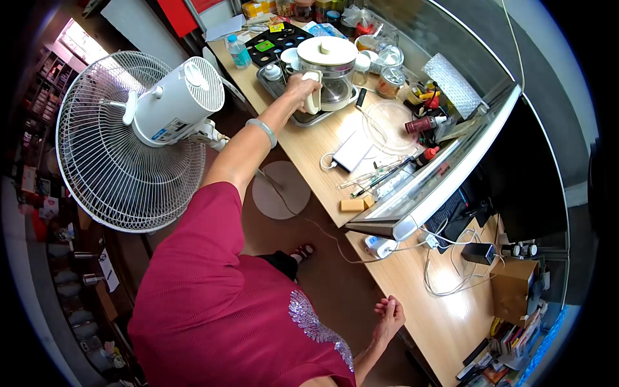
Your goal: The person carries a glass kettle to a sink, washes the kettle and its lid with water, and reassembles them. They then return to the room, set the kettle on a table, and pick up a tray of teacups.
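Observation:
My left hand (302,90), below a wrist with a pale bangle (264,132), is wrapped round the cream handle of a glass pot (336,88). The pot's cream lid (327,50) has a round knob and is on. Under the pot lies a metal tray (303,120), which also bears a small white-lidded container (273,72). My right hand (389,317) hangs low beside the desk's front edge, fingers loosely curled, with nothing visible in them.
A large white fan (132,142) stands left of my arm, its round base (280,190) on the floor. The desk (329,187) holds a white power bank (353,151), a clear round lid (391,127), jars (391,82) and a blue-capped bottle (238,53). Cables (445,290) lie nearer me.

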{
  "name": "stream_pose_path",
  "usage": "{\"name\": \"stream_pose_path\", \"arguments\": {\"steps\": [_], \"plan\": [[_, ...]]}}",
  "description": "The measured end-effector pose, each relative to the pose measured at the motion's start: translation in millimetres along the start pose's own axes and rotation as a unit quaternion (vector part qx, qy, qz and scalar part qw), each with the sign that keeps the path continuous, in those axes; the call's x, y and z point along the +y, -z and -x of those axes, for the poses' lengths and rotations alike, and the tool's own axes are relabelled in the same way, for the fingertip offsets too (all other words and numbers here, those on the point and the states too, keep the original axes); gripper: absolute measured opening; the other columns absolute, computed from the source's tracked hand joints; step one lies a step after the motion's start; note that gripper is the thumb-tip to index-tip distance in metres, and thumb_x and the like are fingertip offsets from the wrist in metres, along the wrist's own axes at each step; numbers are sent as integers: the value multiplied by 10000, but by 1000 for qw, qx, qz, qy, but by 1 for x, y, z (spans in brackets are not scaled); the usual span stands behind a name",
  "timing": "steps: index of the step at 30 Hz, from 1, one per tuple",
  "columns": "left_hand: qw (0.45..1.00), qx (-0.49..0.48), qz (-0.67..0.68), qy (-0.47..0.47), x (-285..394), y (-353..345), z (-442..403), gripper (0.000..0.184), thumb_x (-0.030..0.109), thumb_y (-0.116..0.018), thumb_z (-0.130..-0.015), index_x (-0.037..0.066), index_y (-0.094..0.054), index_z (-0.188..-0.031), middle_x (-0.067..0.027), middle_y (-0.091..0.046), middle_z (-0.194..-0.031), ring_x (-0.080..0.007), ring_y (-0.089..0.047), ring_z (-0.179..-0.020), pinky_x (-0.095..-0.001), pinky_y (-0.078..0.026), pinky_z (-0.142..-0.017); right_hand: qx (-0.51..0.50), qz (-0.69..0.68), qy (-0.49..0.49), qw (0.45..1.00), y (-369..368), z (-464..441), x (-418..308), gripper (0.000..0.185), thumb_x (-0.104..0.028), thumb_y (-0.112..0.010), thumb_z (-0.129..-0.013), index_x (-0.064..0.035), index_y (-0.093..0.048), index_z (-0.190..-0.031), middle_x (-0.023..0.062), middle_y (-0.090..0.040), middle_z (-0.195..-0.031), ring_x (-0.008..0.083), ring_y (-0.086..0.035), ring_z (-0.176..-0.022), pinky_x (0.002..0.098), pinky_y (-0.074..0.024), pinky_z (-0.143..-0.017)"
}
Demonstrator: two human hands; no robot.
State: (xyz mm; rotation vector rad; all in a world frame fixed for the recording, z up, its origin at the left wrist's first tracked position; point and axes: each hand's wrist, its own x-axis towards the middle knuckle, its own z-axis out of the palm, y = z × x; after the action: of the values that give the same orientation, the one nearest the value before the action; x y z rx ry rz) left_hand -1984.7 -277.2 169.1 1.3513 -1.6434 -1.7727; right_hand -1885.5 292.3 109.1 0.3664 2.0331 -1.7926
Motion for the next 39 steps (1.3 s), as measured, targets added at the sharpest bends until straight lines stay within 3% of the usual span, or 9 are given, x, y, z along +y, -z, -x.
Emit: {"name": "stream_pose_path", "arguments": {"steps": [11,18,23,26,27,30,35,37,39], "plan": [[999,-6,-47,-22,-7,6,-15,402,177,-654,-654,23,-463,-972,-126,-526,-903,-360,-560,-867,-621,-430,-714,-3,4,5,1000,-14,3,-5,212,-147,-495,-882,32,-562,-973,93,-598,-778,129,-566,-617,227,-478,-538],[997,-2,-36,-67,-24,9,-8,528,240,-665,-651,41,-429,-1079,-165,-522,-1035,-356,-544,-928,-558,-440,-737,-22,16,7,1000,-24,4,-15,220,-155,-498,-880,34,-558,-975,103,-597,-782,138,-568,-623,239,-481,-548],[970,109,-131,-171,-47,4,-15,483,240,-646,-633,-35,-483,-995,-157,-536,-970,-224,-544,-850,-308,-440,-742,-48,23,24,998,-26,2,-20,231,-161,-499,-880,40,-553,-978,110,-594,-780,144,-567,-619,243,-482,-548],[966,126,-55,-220,-67,12,-26,481,243,-617,-655,-29,-486,-1029,-143,-547,-947,-221,-531,-889,-306,-418,-783,-46,30,27,998,-22,2,-20,240,-168,-498,-882,45,-550,-979,111,-592,-778,145,-566,-614,243,-482,-546],[975,126,5,-181,-50,19,0,417,200,-560,-693,-7,-492,-1049,-115,-557,-930,-214,-518,-920,-298,-400,-810,-45,30,26,998,-19,1,-17,244,-173,-499,-882,47,-549,-977,111,-592,-778,144,-564,-609,243,-482,-541],[951,221,76,-203,-66,40,-33,342,136,-501,-730,16,-502,-1050,-95,-561,-940,-210,-520,-906,-293,-405,-802,-35,28,14,999,-15,-1,-11,227,-184,-509,-880,21,-551,-966,82,-583,-754,128,-557,-603,224,-471,-520],[930,299,-139,-166,-61,38,-80,331,157,-554,-773,78,-523,-1094,-187,-573,-1009,-312,-559,-927,-377,-424,-810,-29,58,-16,998,-18,-6,-13,220,-184,-504,-881,19,-550,-954,81,-581,-745,129,-556,-602,221,-470,-516],[960,251,-10,-124,-59,39,-112,355,159,-559,-773,87,-520,-1118,-194,-561,-1049,-321,-544,-966,-391,-412,-840,-25,62,-14,998,-17,-13,-13,220,-185,-503,-881,21,-547,-944,83,-575,-736,130,-552,-587,219,-463,-498],[920,285,-188,-192,-66,39,-128,307,182,-549,-777,136,-535,-1080,-160,-585,-1001,-339,-563,-913,-420,-436,-770,-17,65,-19,998,-17,-16,-18,224,-188,-506,-879,23,-546,-941,83,-571,-730,131,-549,-579,218,-459,-489]]}}
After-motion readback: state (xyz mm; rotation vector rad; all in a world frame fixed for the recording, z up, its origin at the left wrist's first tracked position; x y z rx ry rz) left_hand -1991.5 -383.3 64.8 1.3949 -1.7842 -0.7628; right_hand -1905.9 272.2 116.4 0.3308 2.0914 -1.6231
